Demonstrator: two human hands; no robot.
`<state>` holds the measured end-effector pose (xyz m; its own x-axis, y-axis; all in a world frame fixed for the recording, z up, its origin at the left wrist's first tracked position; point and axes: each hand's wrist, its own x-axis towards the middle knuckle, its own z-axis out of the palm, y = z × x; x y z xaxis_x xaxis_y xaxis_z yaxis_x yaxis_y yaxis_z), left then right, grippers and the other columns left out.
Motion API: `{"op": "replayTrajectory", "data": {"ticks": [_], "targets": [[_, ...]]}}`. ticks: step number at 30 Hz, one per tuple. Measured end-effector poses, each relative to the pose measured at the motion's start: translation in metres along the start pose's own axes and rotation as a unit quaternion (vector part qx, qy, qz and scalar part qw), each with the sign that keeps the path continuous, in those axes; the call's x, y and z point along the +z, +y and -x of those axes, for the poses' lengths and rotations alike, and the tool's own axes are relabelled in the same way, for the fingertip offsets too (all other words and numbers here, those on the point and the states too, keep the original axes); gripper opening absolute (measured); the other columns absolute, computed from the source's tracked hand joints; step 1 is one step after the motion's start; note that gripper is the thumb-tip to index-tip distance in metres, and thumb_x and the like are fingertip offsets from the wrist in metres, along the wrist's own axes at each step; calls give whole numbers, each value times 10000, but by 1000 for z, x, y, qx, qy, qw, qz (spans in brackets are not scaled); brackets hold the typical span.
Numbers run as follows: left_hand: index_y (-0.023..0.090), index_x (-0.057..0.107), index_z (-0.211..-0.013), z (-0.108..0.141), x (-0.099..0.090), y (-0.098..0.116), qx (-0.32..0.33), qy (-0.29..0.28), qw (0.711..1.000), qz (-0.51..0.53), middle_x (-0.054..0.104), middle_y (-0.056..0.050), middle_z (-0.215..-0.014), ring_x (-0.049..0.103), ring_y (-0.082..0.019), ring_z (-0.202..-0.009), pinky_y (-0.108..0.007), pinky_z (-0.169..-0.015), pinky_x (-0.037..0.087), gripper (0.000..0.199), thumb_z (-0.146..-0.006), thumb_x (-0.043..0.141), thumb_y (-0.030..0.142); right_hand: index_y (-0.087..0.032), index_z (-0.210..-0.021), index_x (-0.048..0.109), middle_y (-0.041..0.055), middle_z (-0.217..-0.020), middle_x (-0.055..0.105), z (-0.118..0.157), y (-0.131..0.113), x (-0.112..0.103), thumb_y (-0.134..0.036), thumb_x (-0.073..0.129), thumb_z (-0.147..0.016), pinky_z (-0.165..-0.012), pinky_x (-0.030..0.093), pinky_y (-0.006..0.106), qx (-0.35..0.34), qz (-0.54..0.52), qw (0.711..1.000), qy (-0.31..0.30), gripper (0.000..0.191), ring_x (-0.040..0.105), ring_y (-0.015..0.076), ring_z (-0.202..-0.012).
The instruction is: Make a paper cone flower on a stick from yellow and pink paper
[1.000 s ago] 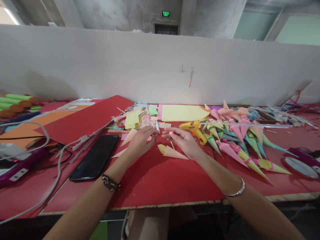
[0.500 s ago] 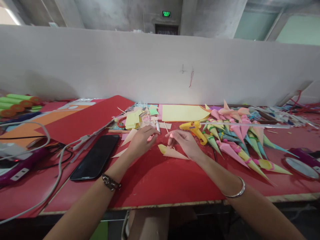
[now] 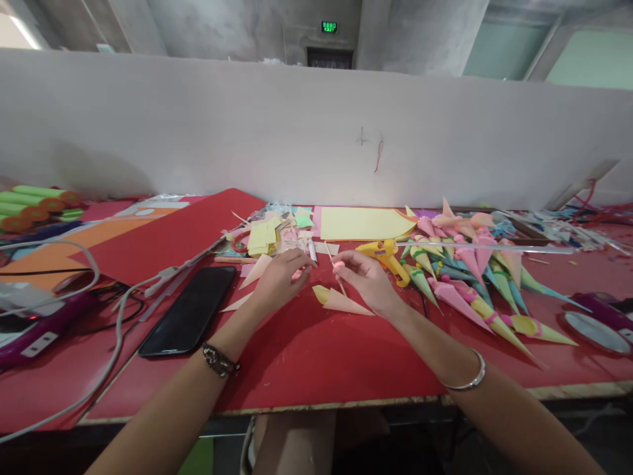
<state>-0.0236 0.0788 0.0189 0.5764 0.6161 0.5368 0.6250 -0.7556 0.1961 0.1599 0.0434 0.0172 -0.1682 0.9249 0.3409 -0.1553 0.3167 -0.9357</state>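
A thin pale stick is pinched in my right hand, with a small pink lump at the fingertips. My left hand is closed, thumb against curled fingers, and another bit of pink shows between them. Just below the hands lies a rolled paper cone, peach outside with a yellow piece at its wide end; neither hand touches it. Beside my left hand are loose peach paper pieces. A yellow hot glue gun rests right of my right hand.
Many finished paper cones are heaped on the right. A black phone and white cable lie left, near red card. Yellow paper sheets and small scraps sit at the back before a white partition.
The fingers of my right hand have shifted around the stick and pink lump, and the stick's lower part now shows. My left hand has hardly moved; the cone stays put.
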Motion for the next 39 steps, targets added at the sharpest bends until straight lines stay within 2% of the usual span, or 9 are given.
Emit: {"op": "replayTrajectory", "data": {"ticks": [4,9,14,18,24,29,32,36,39], "targets": [[165,579,-812,0,0,1,-4,5,1000,-6,574,-43,-761,508,-146,-713,-256,-650,391,194,-827,387,180,-230,-923,592,2,-800,622,0,0,0,-350,529,-767,-697,479,278,19,-35,999,-10,207,585,102,-698],[168,578,-810,0,0,0,1,1,1000,-4,574,-43,-769,506,-145,-717,-256,-651,391,194,-832,386,190,-195,-745,577,-35,-624,577,0,0,0,-320,609,-703,-588,470,248,26,-35,999,-6,136,550,83,-556],[158,575,-791,-1,0,0,2,5,1000,-7,574,-42,-734,505,-147,-709,-255,-652,388,190,-824,388,162,-210,-899,583,-1,-786,631,0,1,0,-345,539,-759,-654,478,265,49,-64,997,-16,200,595,93,-640],[163,574,-797,-1,0,0,4,2,1000,-9,577,-39,-742,507,-146,-709,-255,-648,388,184,-825,393,177,-190,-790,605,-11,-634,608,0,2,-1,-355,523,-769,-598,467,265,37,-38,998,-15,186,560,96,-562],[164,575,-798,0,1,0,-4,-2,1000,-6,581,-35,-728,516,-146,-706,-257,-653,391,174,-800,403,135,-229,-889,621,21,-931,635,0,2,-1,-316,544,-756,-729,457,276,15,6,1000,22,177,582,127,-817],[166,573,-787,-1,0,-1,-3,-3,1000,-4,578,-33,-719,511,-145,-692,-259,-639,390,176,-804,398,152,-203,-776,603,-12,-661,601,-1,4,-2,-347,539,-753,-637,467,271,23,-22,999,20,160,558,102,-604],[172,568,-788,-1,-1,1,-14,-5,1000,1,570,-26,-703,509,-145,-681,-266,-635,389,181,-810,390,185,-205,-767,587,-7,-744,606,-1,4,-1,-318,618,-688,-699,459,268,10,-2,999,33,141,566,112,-700],[166,538,-885,1,2,11,2,-51,996,67,570,-34,-774,518,-155,-713,-283,-657,408,189,-795,430,292,-207,-830,582,-1,-752,603,-1,3,1,-370,557,-733,-684,466,279,30,-38,999,12,191,571,110,-669],[166,487,-1020,4,10,19,7,-110,987,121,571,-63,-925,533,-193,-815,-306,-695,428,408,-689,575,390,-193,-822,576,-13,-649,565,-1,4,0,-402,493,-772,-598,453,258,34,-61,997,14,231,535,97,-583]]}}
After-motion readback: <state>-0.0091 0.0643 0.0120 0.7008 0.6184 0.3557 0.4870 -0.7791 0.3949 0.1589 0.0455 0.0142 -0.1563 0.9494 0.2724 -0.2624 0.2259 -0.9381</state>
